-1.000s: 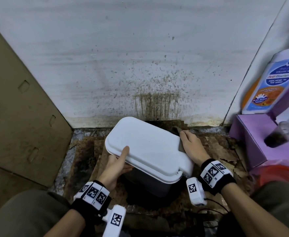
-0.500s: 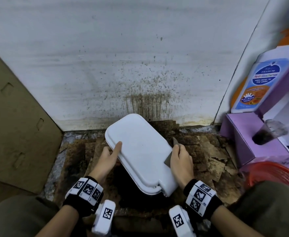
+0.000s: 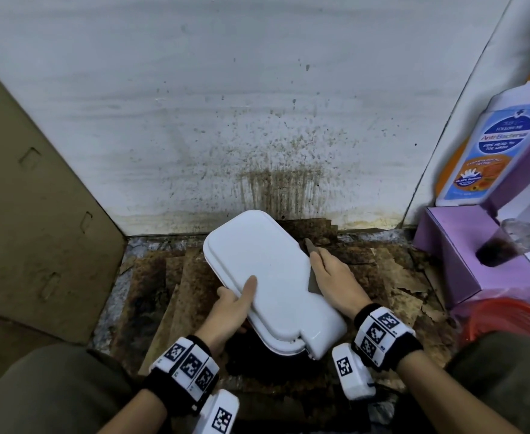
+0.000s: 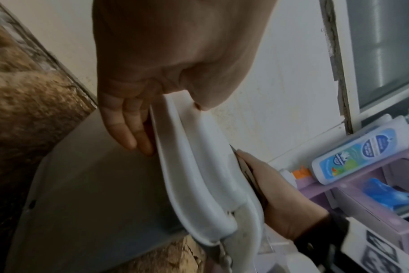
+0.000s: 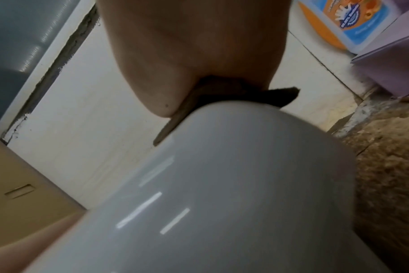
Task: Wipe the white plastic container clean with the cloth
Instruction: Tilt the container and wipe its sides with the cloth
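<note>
The white plastic container (image 3: 266,270) sits tilted on the stained floor, with its lid facing me and its grey body (image 4: 93,194) below. My left hand (image 3: 238,296) grips the lid's left rim, thumb on top and fingers under the edge (image 4: 138,144). My right hand (image 3: 326,274) lies with straight fingers along the container's right side. It presses a dark cloth (image 3: 313,281) flat against the edge. In the right wrist view the cloth (image 5: 222,96) is sandwiched between my palm and the glossy container wall (image 5: 245,184).
A stained white wall (image 3: 273,136) stands close behind the container. A cardboard panel (image 3: 38,198) leans at the left. At the right are a purple shelf unit (image 3: 454,261), a soap bottle (image 3: 489,151), a cup of dark drink (image 3: 505,249) and a red basket (image 3: 501,317). Rust-brown scraps (image 3: 188,277) cover the floor.
The container has swung round so its long side points away from me. My right hand with the cloth slid from the far corner along the right side. My left thumb shifted nearer along the rim.
</note>
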{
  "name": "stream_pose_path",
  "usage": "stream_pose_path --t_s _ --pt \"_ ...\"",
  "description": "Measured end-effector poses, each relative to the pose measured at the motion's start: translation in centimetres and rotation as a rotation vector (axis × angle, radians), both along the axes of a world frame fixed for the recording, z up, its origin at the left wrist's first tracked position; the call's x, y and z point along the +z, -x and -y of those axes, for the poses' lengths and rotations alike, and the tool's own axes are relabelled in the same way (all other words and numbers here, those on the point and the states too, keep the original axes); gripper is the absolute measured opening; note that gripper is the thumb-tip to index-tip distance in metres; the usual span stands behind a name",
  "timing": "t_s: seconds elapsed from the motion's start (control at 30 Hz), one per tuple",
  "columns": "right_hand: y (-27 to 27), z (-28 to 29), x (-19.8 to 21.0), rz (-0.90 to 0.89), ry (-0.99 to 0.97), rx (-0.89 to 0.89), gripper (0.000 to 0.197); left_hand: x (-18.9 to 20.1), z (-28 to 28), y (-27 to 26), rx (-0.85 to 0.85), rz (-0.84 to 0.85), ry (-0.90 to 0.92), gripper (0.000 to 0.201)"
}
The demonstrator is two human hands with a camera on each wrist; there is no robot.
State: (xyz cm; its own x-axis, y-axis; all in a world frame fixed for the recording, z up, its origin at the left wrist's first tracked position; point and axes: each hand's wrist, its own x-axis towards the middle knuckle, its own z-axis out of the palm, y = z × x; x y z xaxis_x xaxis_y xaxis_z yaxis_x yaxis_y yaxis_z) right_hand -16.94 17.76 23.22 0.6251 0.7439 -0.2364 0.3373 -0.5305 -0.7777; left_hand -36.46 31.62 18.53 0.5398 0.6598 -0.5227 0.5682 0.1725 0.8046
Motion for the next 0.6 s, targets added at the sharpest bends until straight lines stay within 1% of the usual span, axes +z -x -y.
stream_pose_path --t_s 0.1,0.23,0.3,0.33,0.4,0.5,0.53,0.6 --pt "0.0 0.2 0.0 0.024 -0.008 0.032 0.040 0.1 0.6 -0.1 0.039 0.051 -0.016 0.117" --pt "-0.1 0.4 0.3 -0.009 -0.036 0.027 0.040 1.6 1.8 -0.3 0.052 0.058 -0.070 0.101" --pt "0.1 0.5 0.3 -0.050 -0.043 -0.009 0.040 2.1 2.0 -0.4 0.069 0.073 -0.069 0.083" --pt "0.3 0.5 0.3 -0.071 -0.046 -0.031 0.040 2.2 1.9 -0.4 0.077 0.080 -0.080 0.075" --pt "1.1 0.8 -0.3 -0.094 -0.066 -0.089 0.045 2.6 1.5 -0.5 0.088 0.099 -0.109 0.068" --pt "3.0 1.5 -1.4 -0.109 -0.135 -0.241 0.061 3.1 0.5 -0.8 0.069 0.121 -0.149 0.059" --pt "3.8 1.6 -1.5 -0.112 -0.152 -0.284 0.059 3.4 0.1 -0.9 0.049 0.125 -0.154 0.055" --pt "5.2 2.1 -1.6 -0.108 -0.154 -0.355 0.049 3.9 -0.2 -1.3 -0.020 0.116 -0.159 0.054"
